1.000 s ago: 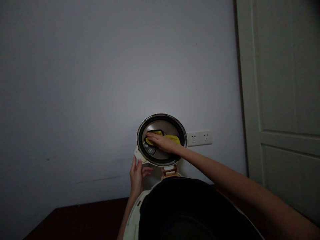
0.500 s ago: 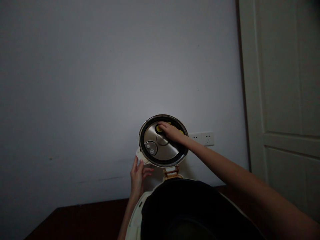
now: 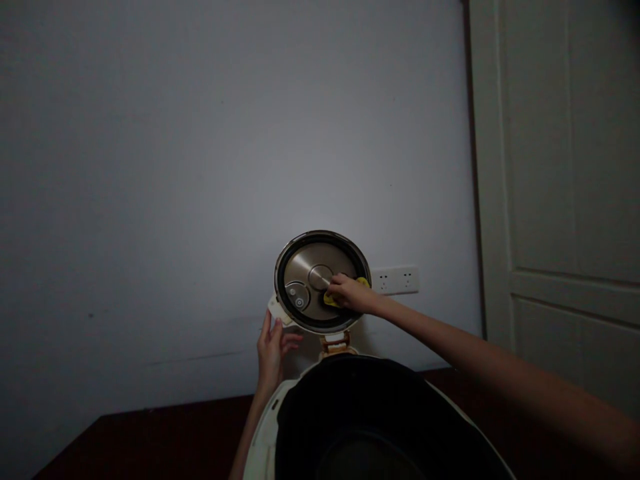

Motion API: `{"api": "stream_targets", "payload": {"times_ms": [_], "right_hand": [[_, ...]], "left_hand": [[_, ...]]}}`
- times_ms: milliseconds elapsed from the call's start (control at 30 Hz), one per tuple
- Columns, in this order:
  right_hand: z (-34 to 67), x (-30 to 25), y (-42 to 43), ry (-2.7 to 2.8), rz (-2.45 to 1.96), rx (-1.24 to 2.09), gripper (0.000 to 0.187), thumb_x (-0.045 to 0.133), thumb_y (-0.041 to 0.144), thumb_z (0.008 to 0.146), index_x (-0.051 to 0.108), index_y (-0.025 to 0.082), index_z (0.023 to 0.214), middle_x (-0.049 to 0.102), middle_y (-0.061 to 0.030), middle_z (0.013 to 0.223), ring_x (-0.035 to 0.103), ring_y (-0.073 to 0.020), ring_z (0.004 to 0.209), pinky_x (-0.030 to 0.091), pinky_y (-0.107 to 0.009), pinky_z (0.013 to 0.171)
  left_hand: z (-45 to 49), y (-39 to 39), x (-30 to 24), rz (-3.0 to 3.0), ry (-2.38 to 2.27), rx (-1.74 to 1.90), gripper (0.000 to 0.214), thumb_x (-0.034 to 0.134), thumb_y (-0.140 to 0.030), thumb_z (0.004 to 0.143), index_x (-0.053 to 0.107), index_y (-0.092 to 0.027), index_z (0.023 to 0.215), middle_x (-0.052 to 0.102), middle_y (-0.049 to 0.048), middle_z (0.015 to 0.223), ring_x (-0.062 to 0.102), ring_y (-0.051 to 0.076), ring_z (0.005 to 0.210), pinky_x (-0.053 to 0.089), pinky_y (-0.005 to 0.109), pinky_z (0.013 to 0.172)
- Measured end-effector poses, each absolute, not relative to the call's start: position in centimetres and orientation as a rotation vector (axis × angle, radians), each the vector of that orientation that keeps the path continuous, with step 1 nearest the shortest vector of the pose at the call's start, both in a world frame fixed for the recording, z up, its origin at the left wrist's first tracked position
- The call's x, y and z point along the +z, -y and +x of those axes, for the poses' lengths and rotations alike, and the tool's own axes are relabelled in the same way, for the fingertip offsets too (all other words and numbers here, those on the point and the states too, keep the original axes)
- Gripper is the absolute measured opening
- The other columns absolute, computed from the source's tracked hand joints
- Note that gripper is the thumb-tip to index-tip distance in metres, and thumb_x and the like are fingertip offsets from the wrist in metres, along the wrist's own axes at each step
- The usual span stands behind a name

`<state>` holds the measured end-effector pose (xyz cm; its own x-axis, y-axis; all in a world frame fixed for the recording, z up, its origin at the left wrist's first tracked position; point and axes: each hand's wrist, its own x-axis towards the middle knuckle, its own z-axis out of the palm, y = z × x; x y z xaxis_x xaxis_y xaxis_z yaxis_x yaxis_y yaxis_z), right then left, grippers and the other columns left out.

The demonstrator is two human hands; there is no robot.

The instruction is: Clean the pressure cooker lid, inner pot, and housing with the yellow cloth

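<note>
A white rice cooker [image 3: 263, 447] with a dark inner pot [image 3: 370, 420] stands open right below me. Its round lid [image 3: 305, 263] is raised upright, metal inner plate facing me. My right hand [image 3: 350, 293] presses a yellow cloth [image 3: 331, 301] against the lower right of that plate, fingers closed on the cloth. My left hand [image 3: 271, 347] reaches up to the white latch [image 3: 278, 312] at the lid's lower left edge, fingers touching it from below.
The cooker sits on a dark brown table [image 3: 150, 443] against a pale wall. A white double socket [image 3: 397, 280] is on the wall just right of the lid. A white panelled door [image 3: 565, 187] fills the right side.
My right hand slid the yellow cloth from the left middle of the lid plate up to its top, then down to the lower right. My left hand stayed at the latch.
</note>
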<state>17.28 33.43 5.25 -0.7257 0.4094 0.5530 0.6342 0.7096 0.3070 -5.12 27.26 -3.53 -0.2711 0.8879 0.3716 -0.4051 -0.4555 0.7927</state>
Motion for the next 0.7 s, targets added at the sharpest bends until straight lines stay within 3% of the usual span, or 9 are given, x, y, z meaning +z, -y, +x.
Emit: {"api": "stream_targets", "payload": {"times_ms": [300, 533, 700], "right_hand": [[13.3, 3.1, -32.6, 2.557, -0.579, -0.609, 0.028, 0.053, 0.003, 0.075, 0.064, 0.015, 0.098, 0.059, -0.0076, 0.100, 0.050, -0.0175, 0.093, 0.042, -0.026, 0.081], [16.8, 5.6, -32.3, 2.609, -0.887, -0.823, 0.023, 0.060, 0.008, 0.072, 0.069, 0.023, 0.086, 0.060, -0.0052, 0.093, 0.053, -0.0200, 0.091, 0.040, -0.030, 0.075], [18.4, 7.1, -32.8, 2.272, -1.195, -0.880, 0.026, 0.053, 0.008, 0.078, 0.069, 0.022, 0.093, 0.058, -0.0090, 0.097, 0.051, -0.0226, 0.093, 0.039, -0.030, 0.071]], "left_hand": [[-5.1, -27.4, -3.6, 1.041, -0.730, 1.841, 0.066, 0.058, -0.027, 0.084, 0.028, -0.022, 0.143, 0.065, 0.0093, 0.102, 0.065, 0.012, 0.050, 0.048, 0.021, 0.041], [-5.3, -27.7, -3.7, 1.032, -0.721, 1.842, 0.065, 0.060, -0.026, 0.083, 0.032, -0.024, 0.141, 0.066, 0.0088, 0.102, 0.065, 0.012, 0.050, 0.049, 0.021, 0.041], [-5.2, -27.5, -3.6, 1.031, -0.693, 1.840, 0.066, 0.059, -0.025, 0.083, 0.030, -0.025, 0.142, 0.063, 0.0106, 0.112, 0.065, 0.011, 0.049, 0.049, 0.021, 0.041]]}}
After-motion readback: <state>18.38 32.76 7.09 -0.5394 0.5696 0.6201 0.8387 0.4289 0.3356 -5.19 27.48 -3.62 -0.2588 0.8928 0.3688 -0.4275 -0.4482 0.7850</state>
